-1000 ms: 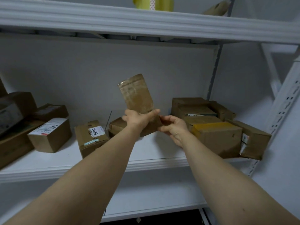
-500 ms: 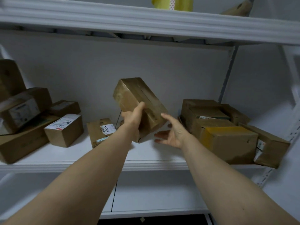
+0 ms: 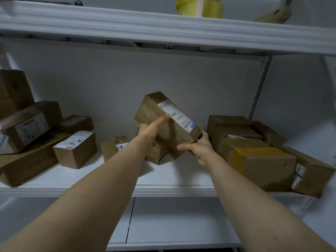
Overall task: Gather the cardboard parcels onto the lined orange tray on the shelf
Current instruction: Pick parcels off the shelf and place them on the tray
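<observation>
I have both hands, left [image 3: 151,129] and right [image 3: 199,148], clasping the tilted parcel [image 3: 169,124] (light, stiff, tape-slick, I judge), best held by its ends.

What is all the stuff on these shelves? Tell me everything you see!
Held parcel: one, brown with a white label, tilted, lifted above the middle shelf.
Left parcels: about six, brown, some stacked.
Centre parcels: two, brown, behind the arms.
Right parcels: about six, brown, one with yellow tape, piled.
Tape rolls: stacked, yellowish, top shelf.
Shelf: white, several levels.
Orange tray: none visible.
Left hand: gripping the parcel's side.
Right hand: supporting its lower end.
</observation>
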